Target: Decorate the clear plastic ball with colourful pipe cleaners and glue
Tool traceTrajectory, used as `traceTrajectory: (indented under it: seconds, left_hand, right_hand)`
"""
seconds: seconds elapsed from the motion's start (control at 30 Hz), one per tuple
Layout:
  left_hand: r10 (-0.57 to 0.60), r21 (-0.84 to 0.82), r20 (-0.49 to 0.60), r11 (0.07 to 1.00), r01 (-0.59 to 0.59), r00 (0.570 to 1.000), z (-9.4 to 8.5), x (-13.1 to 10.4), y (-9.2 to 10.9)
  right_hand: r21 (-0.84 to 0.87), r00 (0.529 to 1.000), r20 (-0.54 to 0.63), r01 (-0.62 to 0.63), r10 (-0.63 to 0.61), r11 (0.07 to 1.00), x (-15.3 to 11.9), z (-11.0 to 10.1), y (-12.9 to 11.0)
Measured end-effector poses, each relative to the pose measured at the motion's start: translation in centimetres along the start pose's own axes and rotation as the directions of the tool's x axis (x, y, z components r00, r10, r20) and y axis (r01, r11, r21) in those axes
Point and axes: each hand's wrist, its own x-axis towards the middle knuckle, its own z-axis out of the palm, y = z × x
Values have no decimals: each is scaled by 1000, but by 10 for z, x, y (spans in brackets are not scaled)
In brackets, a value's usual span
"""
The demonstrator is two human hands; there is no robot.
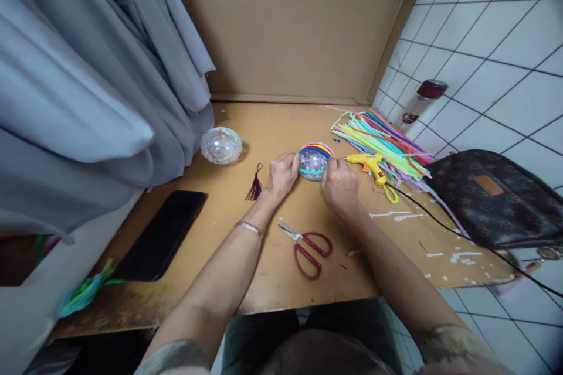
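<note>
Between my hands is a clear plastic ball (313, 163) with coloured bands, red, yellow, blue and pink, around its upper part and a turquoise strip across its lower side. My left hand (281, 174) is closed on the ball's left edge. The fingers of my right hand (340, 183) are curled against its right side, by the turquoise strip; their tips are partly hidden. A yellow hot glue gun (372, 165) lies just right of my right hand. Red-handled scissors (308, 249) rest open below the ball. A dark purple tassel (254, 186) lies left of my left hand.
Another clear ball (221, 145) stands at the back left. A bundle of colourful pipe cleaners (387, 143) lies at the right, beside a brown patterned bag (497, 199) and a red-capped bottle (422, 102). A black phone (162, 237) is at the left, near a hanging grey cloth (101, 88).
</note>
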Motion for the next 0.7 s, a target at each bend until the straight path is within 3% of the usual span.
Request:
traceTrajectory:
  seconds: [0.13, 0.3, 0.4, 0.5, 0.6, 0.7]
  left_hand:
    - [-35, -81, -50, 996, 31, 998, -1, 0, 2]
    - [-192, -219, -64, 960, 174, 979, -1, -3, 6]
    - [-341, -388, -25, 870, 306, 940, 1, -4, 6]
    - [-479, -562, 50, 712, 421, 876, 5, -3, 4]
    - [-534, -634, 96, 618, 465, 840, 7, -2, 3]
    - [-539, -675, 108, 577, 460, 835, 8, -2, 3]
  right_hand:
    - [22, 1000, 14, -22, 21, 1000, 0, -1, 0]
    - [64, 999, -2, -34, 34, 997, 1, -1, 1]
    - [96, 999, -11, -45, 47, 994, 1, -2, 1]
    - [140, 998, -26, -52, 56, 989, 3, -3, 3]
    - [201, 996, -56, -61, 73, 978, 4, -2, 7]
    - [293, 991, -104, -55, 89, 955, 7, 3, 13]
